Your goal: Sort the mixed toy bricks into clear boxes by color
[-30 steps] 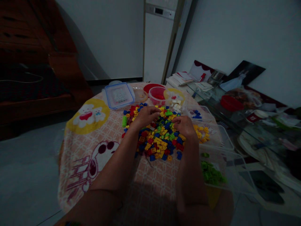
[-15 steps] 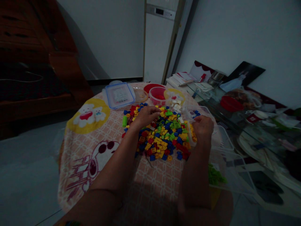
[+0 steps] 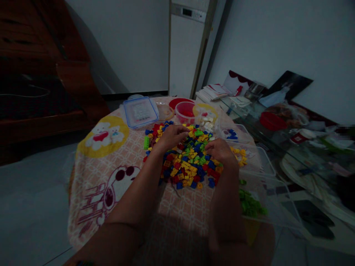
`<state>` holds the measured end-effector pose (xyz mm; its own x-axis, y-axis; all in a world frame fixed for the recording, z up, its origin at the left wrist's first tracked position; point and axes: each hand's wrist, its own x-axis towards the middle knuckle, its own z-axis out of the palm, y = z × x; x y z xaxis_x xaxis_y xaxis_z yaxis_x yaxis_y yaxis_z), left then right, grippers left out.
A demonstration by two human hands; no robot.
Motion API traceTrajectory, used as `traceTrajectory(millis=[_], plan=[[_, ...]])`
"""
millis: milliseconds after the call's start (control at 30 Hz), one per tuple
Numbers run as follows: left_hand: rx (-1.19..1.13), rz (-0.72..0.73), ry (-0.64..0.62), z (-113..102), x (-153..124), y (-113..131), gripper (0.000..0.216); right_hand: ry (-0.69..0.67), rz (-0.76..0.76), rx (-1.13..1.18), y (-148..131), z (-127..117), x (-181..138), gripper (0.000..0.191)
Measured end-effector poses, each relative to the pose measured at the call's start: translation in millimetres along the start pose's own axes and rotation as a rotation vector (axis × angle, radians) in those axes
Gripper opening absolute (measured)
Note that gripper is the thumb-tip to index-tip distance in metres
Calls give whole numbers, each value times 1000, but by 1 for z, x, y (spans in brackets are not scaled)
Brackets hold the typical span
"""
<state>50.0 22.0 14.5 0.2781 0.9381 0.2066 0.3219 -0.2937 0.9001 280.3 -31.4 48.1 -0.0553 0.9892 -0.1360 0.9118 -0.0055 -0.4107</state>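
A large pile of toy building bricks point(image 3: 191, 166) in red, blue, yellow and green covers the middle of the table. Over its far left part rests my left hand point(image 3: 174, 136), open, fingers stretched out across the bricks and no brick visible in them. My right hand point(image 3: 221, 150) reaches over the pile's right side with fingers slightly bent and apart; nothing shows between them. Just beyond it, a clear box point(image 3: 244, 129) holds a few blue bricks. Yellow bricks point(image 3: 242, 157) lie in a container right of my right wrist, and green bricks point(image 3: 251, 203) in another beside my forearm.
White bricks point(image 3: 207, 123) lie at the pile's far edge, near a clear tub point(image 3: 185, 112) with a red inside. A blue-rimmed lid point(image 3: 141, 112) lies at the back left. A cluttered glass table point(image 3: 249, 118) adjoins the round table on the right.
My right hand has moved left from the box with blue bricks to over the pile, uncovering the yellow bricks. My left hand has stayed in place.
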Motion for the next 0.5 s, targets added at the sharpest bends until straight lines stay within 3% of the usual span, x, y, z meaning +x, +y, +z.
traceTrajectory(millis=[333, 500], plan=[[6, -7, -9, -1, 0, -2, 30, -20, 85, -302, -9, 18, 16, 22], [-11, 1, -12, -1, 1, -5, 29, 0, 51, -273, -8, 22, 17, 20]])
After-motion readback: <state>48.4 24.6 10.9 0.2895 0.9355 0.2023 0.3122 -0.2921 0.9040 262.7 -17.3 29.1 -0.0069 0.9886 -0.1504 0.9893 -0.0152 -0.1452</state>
